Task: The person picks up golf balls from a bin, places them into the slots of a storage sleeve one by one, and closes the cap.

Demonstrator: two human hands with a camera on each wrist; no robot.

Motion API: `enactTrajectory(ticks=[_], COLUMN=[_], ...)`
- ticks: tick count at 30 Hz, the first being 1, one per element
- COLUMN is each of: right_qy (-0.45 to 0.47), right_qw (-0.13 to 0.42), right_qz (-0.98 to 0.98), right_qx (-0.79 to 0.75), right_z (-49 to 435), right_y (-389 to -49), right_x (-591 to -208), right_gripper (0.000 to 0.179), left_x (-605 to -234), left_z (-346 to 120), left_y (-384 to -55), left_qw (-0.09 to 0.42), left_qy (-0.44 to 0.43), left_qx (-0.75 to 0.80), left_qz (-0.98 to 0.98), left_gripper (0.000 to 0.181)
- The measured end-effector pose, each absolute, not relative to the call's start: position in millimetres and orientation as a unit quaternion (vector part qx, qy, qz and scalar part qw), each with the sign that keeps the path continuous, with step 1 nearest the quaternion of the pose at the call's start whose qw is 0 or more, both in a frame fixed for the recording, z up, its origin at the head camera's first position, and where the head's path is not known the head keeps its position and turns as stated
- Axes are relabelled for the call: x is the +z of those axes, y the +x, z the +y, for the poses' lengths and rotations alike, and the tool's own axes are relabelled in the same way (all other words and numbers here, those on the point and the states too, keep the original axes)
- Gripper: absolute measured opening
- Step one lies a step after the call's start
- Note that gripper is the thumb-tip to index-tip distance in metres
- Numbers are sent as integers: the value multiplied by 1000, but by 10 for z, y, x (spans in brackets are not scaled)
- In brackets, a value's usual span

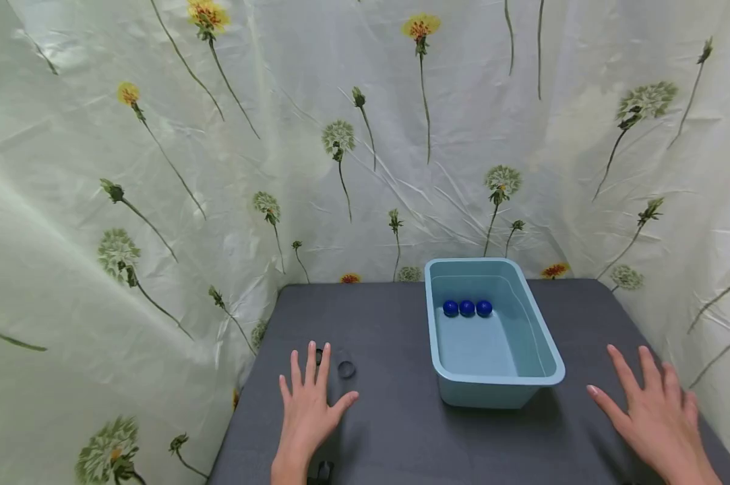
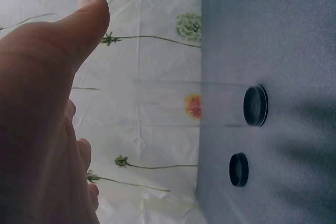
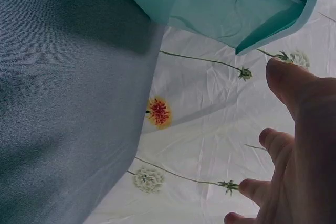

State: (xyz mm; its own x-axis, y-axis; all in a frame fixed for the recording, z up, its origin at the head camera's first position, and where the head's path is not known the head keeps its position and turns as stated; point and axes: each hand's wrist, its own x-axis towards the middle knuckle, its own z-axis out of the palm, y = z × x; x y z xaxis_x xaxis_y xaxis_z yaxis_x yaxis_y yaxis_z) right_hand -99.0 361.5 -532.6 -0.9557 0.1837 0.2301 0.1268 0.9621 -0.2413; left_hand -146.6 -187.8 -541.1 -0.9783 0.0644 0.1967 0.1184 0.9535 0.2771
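Note:
My left hand (image 1: pixel 309 417) is held over the left part of the table with its fingers spread, holding nothing. Just beyond its fingertips stands a clear tube (image 2: pixel 168 103) with a black base (image 2: pixel 255 106). Beside the tube lies a small black cap (image 2: pixel 239 170), partly hidden by my fingers in the head view. My right hand (image 1: pixel 662 417) hovers over the table's right side, fingers apart, with nothing in it. Between the hands, farther back, is a light blue plastic bin (image 1: pixel 492 397). Three dark blue balls (image 1: pixel 467 308) sit in a row on its floor.
The dark grey table (image 1: pixel 389 431) backs onto a pale curtain (image 1: pixel 365 182) printed with dandelions, which also hangs along both sides. A small black object (image 1: pixel 325 470) shows near the left wrist at the bottom edge.

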Motion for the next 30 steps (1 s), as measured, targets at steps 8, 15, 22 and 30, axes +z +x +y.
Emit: enactTrajectory(ticks=[8,15,22,30], right_qy=[-53,14,58,106], right_qw=[134,163,160,95], right_qz=[-980,-972,-958,-941], right_qx=[135,170,230,306], right_z=[3567,3548,3422,3164], right_y=[-1003,-1123,-1264,-1436], right_x=[-5207,-4979,-4733,-4332], right_gripper=[97,91,88,83], left_x=[-5403,-5365,-5353,-5379], left_z=[-1843,-1801,-1800,-1825], left_y=[-1509,-1566,-1595,-1641], left_qw=[119,145,151,132], left_qy=[-59,-70,-76,-58], left_qx=[-183,-226,-278,-421], left_qz=[-974,-961,-946,-895], left_gripper=[105,105,101,97])
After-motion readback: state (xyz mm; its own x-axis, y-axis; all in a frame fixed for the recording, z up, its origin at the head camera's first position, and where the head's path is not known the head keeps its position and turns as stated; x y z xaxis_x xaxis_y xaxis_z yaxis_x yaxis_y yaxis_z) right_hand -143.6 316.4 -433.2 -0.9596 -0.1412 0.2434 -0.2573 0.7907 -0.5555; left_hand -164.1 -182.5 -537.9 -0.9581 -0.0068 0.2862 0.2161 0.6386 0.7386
